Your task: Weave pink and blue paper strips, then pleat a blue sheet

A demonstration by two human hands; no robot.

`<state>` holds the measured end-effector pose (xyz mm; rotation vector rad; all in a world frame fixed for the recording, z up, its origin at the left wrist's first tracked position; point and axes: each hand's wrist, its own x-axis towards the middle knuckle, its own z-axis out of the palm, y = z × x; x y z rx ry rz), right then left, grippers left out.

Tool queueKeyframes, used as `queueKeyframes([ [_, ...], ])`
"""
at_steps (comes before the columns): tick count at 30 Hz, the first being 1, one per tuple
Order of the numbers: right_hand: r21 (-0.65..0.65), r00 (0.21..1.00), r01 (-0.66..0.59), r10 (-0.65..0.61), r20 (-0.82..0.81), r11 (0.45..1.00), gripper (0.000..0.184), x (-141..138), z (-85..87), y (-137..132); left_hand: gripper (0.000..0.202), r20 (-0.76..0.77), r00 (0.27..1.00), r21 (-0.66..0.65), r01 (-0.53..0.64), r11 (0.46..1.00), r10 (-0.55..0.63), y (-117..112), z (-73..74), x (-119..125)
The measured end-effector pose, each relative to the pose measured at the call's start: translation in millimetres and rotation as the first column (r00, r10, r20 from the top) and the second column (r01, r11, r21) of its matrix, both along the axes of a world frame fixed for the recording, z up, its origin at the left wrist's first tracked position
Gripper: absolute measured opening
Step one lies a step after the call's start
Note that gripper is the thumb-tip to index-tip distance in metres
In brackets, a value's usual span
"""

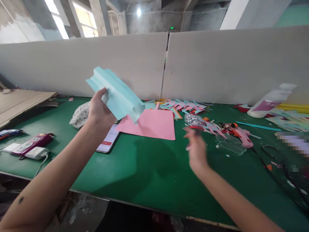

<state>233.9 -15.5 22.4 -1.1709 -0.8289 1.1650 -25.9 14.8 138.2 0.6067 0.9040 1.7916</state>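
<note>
My left hand (99,109) is raised above the green table (145,174) and grips a folded sheet of light blue paper (116,93), which fans out up and to the right. My right hand (196,148) hovers low over the table right of centre. It is smeared by motion, and its fingers seem to pinch a small thin thing I cannot make out. A flat pink sheet (151,124) lies on the table between the two hands.
A phone (108,141) lies under my left wrist, beside a patterned cloth (80,115). A power strip with chargers (30,146) sits at the left. Paper cut-outs (184,105), a pink glue gun (242,135), a clear tray (230,145) and a bottle (269,101) lie at the right. A grey partition (217,64) stands behind.
</note>
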Motion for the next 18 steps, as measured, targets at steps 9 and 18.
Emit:
queueKeyframes([
  [9,-0.245,0.978,-0.201,0.21,0.01,0.948,0.043,63.2,17.6,7.1,0.025,-0.041,0.843,-0.354,0.489,0.797,-0.536,-43.9,-86.9,92.7],
  [18,-0.046,0.98,-0.138,0.129,-0.152,0.989,0.027,63.5,42.7,-0.8,0.031,-0.516,0.709,-0.017,0.553,0.833,-0.481,-30.6,-61.7,151.2],
])
